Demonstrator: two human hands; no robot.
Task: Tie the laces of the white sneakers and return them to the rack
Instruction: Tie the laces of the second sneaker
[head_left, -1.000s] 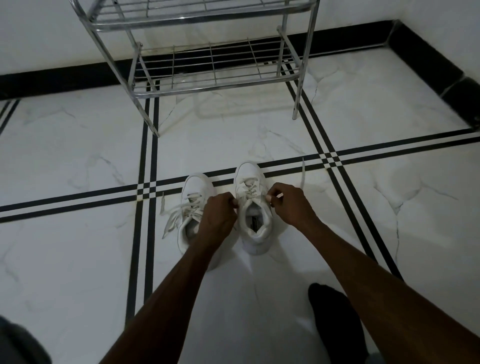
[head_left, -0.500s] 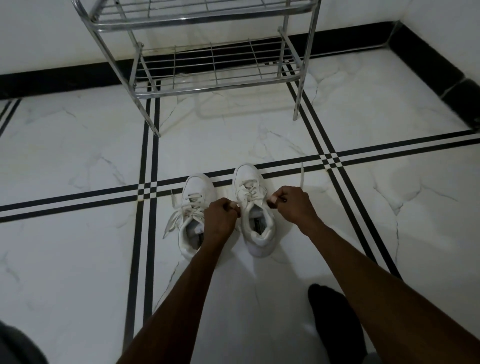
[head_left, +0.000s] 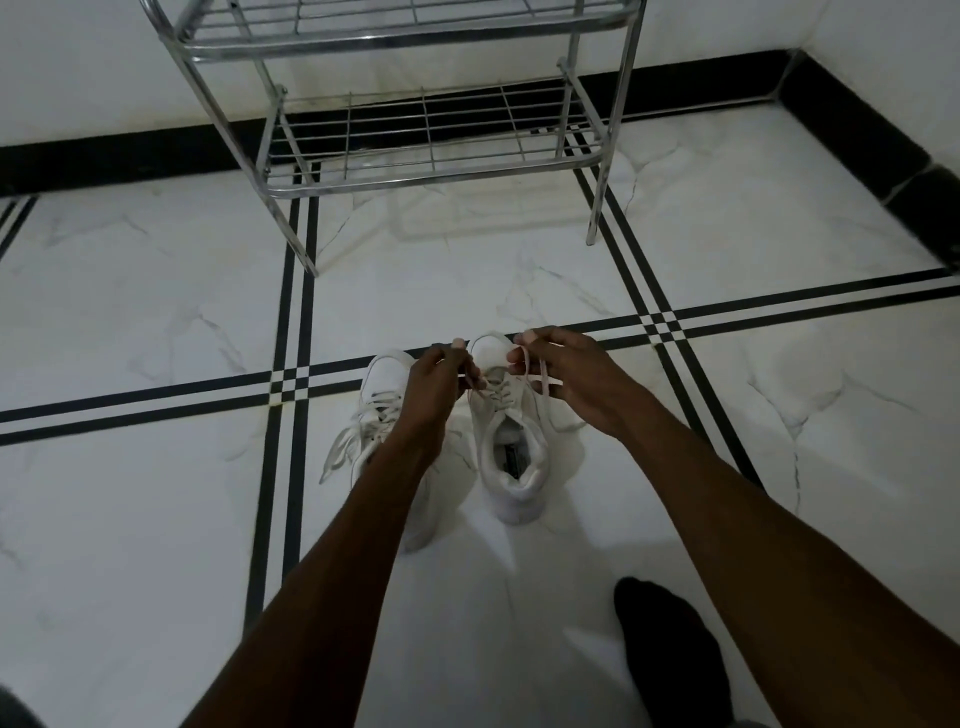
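Note:
Two white sneakers stand side by side on the marble floor, toes pointing away from me. Over the right sneaker (head_left: 511, 457) both hands work its lace (head_left: 543, 376). My left hand (head_left: 441, 387) pinches one lace end above the tongue. My right hand (head_left: 576, 379) holds a loop of lace raised near the toe. The left sneaker (head_left: 382, 384) is partly hidden by my left forearm, and its laces (head_left: 343, 441) lie loose to the left. The metal rack (head_left: 431, 166) stands beyond the shoes against the wall, its lower shelf bare.
The white marble floor (head_left: 156, 519) has black inlay stripes crossing near the shoes. A black skirting (head_left: 857, 119) runs along the walls, with a corner at the far right. A dark sock-clad foot (head_left: 670, 654) rests at the bottom right.
Both hands have lifted from the sides of the right sneaker and moved forward over its toe, drawing the lace up into a loop. The view has shifted slightly closer to the rack.

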